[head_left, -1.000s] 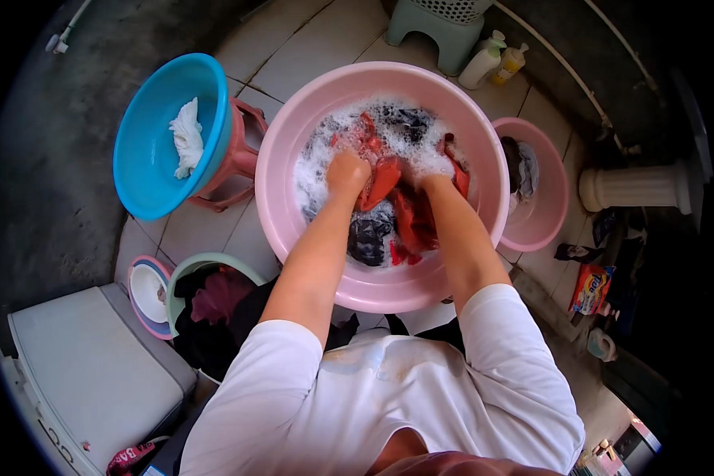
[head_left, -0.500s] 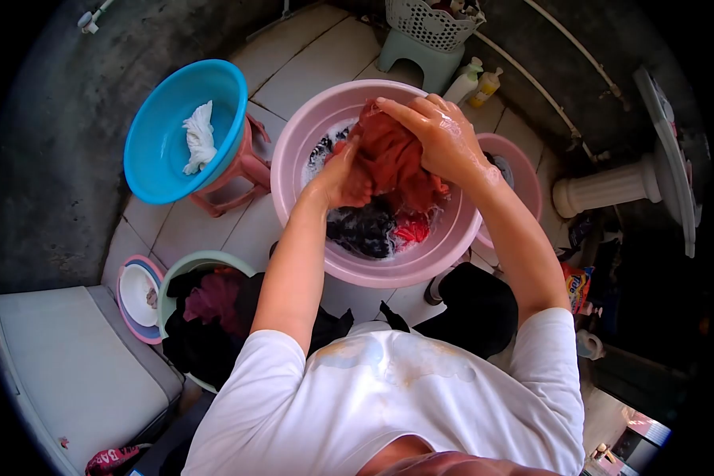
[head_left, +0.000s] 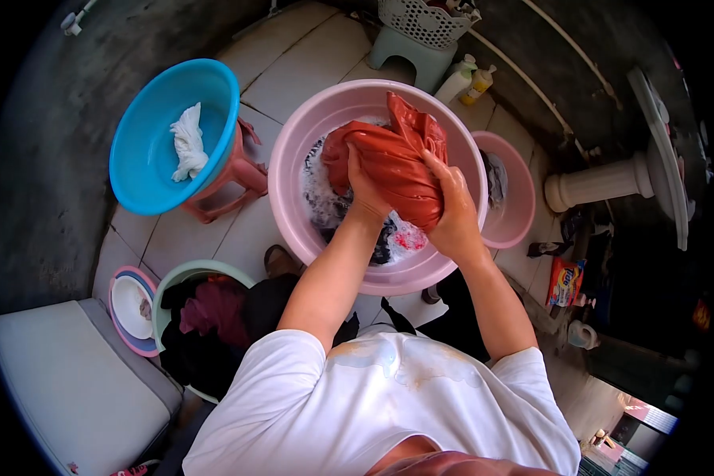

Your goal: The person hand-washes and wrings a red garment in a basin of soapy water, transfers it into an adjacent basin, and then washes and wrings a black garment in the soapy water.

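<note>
Well, the big pink tub (head_left: pixel 285 190) lies right under the hands, so the wet red cloth (head_left: pixel 393 163) is best worked above its middle, where drips would fall back in. That cloth is bundled between the hands: the left hand (head_left: pixel 363 181) grips its near left side, fingers partly hidden by folds, and the right hand (head_left: pixel 456 208) wraps the right side. An even squeeze should suit such a slippery bundle, with the loose folds ahead of the hands gathered in; dark laundry (head_left: pixel 383 244) just below could catch a trailing end. Well left of the left hand, a blue basin (head_left: pixel 135 139) sits on a reddish stool (head_left: pixel 234 170); nearer the body is a green tub (head_left: pixel 161 301) of clothes (head_left: pixel 214 309). Right of the right hand, past the big tub's intervening rim, lies a smaller pink basin (head_left: pixel 520 206), with two bottles (head_left: pixel 458 82) farther ahead
</note>
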